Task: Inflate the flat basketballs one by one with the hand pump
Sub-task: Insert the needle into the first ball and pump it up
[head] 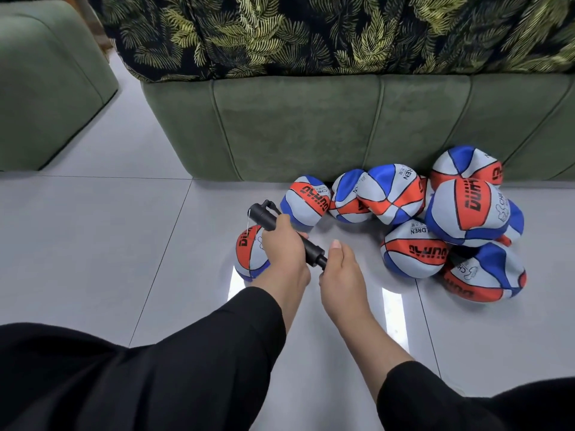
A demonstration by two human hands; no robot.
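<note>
One green velvety sofa (311,126) spans twelve o'clock above glossy grey floor tiles (109,244). Crumpled, dented basketballs (466,209) heap at three o'clock; another basketball (249,253) lies under the left hand (284,244), which grips the black cylindrical pump (280,228). The right hand (340,269) curls round its handle end.

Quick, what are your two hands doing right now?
Left hand: grips the black pump barrel.
Right hand: curled at the pump's handle end; what it holds is hidden.
</note>
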